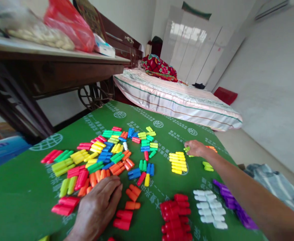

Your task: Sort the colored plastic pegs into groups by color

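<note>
My right hand [196,148] reaches to the far right of the green table, its fingers closed on a lime-green bullet-shaped plastic piece [187,149]. Close to it lie a stack of yellow pieces [178,163], a separate lime-green piece [207,166] and some orange pieces [211,148], partly hidden behind the wrist. My left hand [99,202] rests at the near edge of a mixed-colour pile, beside orange pieces [96,177]. Its fingers are together and bent downward; the fingertips and anything under them are hidden.
Red pieces [175,217], white pieces [209,208] and purple pieces [233,202] lie in separate groups at the near right. The green tabletop [18,197] borders a bed [182,97]. A sewing-machine table [59,62] with bags stands at the left.
</note>
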{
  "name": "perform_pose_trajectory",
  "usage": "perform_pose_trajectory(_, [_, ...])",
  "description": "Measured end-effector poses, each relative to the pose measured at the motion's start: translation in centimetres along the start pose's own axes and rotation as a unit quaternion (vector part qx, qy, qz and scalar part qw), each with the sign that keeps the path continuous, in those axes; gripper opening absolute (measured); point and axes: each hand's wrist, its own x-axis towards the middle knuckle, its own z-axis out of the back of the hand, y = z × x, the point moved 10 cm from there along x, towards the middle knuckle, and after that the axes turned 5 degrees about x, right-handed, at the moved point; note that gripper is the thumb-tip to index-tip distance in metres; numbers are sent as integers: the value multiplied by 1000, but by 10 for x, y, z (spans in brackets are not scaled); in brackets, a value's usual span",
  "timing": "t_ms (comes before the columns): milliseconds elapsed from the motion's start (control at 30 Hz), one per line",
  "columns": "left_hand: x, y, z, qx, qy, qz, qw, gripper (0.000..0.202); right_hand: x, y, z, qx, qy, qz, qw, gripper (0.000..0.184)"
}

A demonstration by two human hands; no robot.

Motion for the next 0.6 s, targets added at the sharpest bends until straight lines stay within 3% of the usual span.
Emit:
perform_pose_trajectory(233, [0, 4, -3, -6, 6, 9, 1000, 21, -35, -6, -11, -18, -15, 15, 1000, 27])
perform_pose_trajectory(600, [-2, 6, -7, 1, 16, 7, 1000, 21, -53, -8, -19, -26, -24, 44, 998, 29])
